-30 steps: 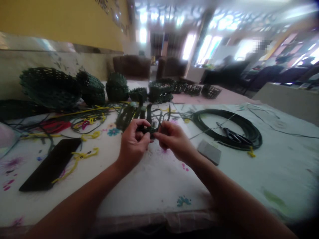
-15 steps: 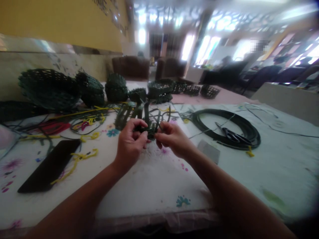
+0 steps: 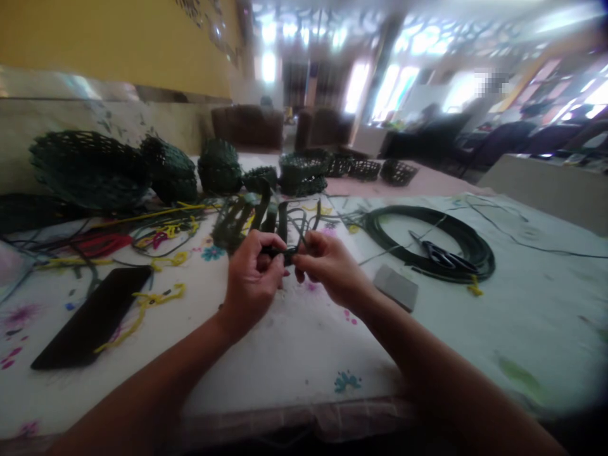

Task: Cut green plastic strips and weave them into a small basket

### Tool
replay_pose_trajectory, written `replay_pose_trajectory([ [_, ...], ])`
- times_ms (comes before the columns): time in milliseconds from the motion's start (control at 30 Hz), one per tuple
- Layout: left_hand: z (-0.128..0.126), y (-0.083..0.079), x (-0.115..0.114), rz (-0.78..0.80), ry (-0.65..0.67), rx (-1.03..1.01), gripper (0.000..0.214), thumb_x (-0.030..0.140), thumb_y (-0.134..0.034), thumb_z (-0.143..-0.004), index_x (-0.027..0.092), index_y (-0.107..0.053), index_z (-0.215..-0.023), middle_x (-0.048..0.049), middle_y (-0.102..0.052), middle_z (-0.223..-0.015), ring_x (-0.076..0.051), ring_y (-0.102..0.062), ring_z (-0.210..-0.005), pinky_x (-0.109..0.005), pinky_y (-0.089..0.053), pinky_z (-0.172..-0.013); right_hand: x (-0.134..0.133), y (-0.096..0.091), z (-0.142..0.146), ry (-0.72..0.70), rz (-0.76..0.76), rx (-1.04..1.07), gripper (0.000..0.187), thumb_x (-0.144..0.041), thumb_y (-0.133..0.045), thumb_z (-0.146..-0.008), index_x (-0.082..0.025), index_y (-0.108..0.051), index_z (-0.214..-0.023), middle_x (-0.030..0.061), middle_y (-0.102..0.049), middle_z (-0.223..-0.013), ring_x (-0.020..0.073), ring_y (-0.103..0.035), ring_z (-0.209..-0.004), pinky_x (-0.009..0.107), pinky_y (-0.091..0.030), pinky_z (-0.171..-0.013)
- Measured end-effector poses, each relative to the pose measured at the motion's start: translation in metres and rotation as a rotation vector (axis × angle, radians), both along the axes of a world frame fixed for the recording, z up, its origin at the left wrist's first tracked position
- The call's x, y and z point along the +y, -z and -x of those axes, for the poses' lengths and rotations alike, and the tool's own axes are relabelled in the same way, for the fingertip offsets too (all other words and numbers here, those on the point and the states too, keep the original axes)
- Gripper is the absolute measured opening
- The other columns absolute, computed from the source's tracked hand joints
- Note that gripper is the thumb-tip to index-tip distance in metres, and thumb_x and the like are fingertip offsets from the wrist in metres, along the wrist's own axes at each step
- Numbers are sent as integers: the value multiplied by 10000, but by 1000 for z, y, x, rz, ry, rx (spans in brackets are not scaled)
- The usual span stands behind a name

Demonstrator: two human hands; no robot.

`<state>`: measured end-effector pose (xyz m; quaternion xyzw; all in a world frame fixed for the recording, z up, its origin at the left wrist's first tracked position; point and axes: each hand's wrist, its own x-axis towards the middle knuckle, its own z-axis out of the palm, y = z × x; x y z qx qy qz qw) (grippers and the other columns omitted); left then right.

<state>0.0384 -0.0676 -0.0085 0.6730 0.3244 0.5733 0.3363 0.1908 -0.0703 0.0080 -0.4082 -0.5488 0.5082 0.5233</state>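
Both hands work on a small piece of weaving made of dark green strips (image 3: 269,217), whose loose ends stand up and fan out behind my fingers. My left hand (image 3: 254,272) is closed, pinching the piece's near edge between thumb and fingers. Close beside it on the right, my right hand (image 3: 325,263) is closed too, with thumb and forefinger gripping a strip at that edge. The fingers hide most of the woven part. It is held just above the white flowered tablecloth (image 3: 285,354).
Dark woven baskets (image 3: 90,171) line the table's back. On the right lies a coil of dark strip (image 3: 380,237) with scissors (image 3: 444,258) on it, near a grey flat block (image 3: 396,287). A black slab (image 3: 92,320), yellow ties (image 3: 142,320) and a red bundle (image 3: 104,246) lie left.
The woven piece has tilted and its loose strips have shifted slightly in my fingers. Both hands stay close together, gripping its edge. The view has moved a little.
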Motion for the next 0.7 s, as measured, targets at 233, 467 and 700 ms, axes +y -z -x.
replay_pose_trajectory([
  [233,1,0,2,39,0,-42,149,125,-602,-821,212,-538,-923,68,-555,-660,-62,-567,-455,-183,-506,-466,6,5,-2,-63,-99,83,278,-203,-726,-730,-203,-450,-767,-99,-520,-586,56,-528,-445,180,-345,-398],
  [467,3,-4,3,75,12,-100,138,131,-605,-817,205,-530,-907,64,-558,-690,-55,-579,-451,-151,-461,-412,5,5,-4,-129,-136,7,288,-289,-717,-793,-218,-438,-782,-79,-559,-549,60,-473,-381,191,-335,-350],
  [700,9,-13,9,88,22,-240,156,134,-644,-789,199,-548,-894,81,-533,-679,-29,-499,-417,-201,-572,-520,9,6,-8,-22,-143,130,288,-335,-748,-773,-211,-491,-816,-87,-514,-551,51,-448,-412,174,-246,-355],
])
